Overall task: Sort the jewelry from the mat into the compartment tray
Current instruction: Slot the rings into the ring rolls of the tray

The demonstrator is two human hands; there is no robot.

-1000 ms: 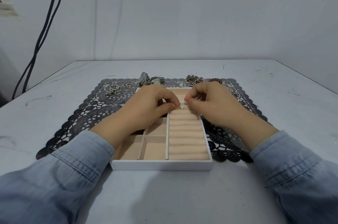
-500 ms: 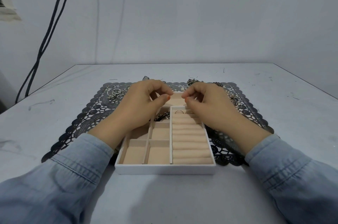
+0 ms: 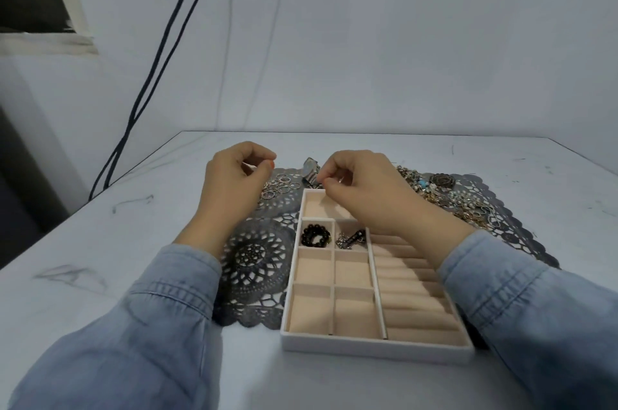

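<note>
Since the earlier frames, both hands have been lifted off the ring rolls [image 3: 411, 296] and carried toward 12 o'clock. The tray's small compartments, covered before, are now laid bare.

At the far left, two dark cables [image 3: 160, 75] are seen hanging down the wall behind the bench [image 3: 100, 242]. The left hand [image 3: 234, 182] is held above the 10 o'clock corner of the mat [image 3: 257, 259]. Its fingers are curled in and the thumb is drawn toward the forefinger; whether anything is pinched there cannot be told.

At 3 o'clock of that hand, a loose heap of rings [image 3: 279, 187] is spread on the mat. A silvery piece [image 3: 311, 169] is set at 1 o'clock of the heap.

The tray [image 3: 368, 344] is laid on the mat, with its near edge carried past the mat onto the bench. A black bead bracelet [image 3: 315, 235] is lodged in the left compartment of the second row. A metal piece [image 3: 351, 239] is lodged in the compartment at its 3 o'clock.

The right hand [image 3: 361, 189] is held over the tray's 12 o'clock compartment. Its fingers are curled, with thumb and forefinger tips brought together; what, if anything, is gripped cannot be told. The tray's right column is filled by the ring rolls.

A tangle of chains [image 3: 451, 195] is heaped on the mat at 2 o'clock of the tray. Both forearms are covered by denim sleeves [image 3: 133, 326].
</note>
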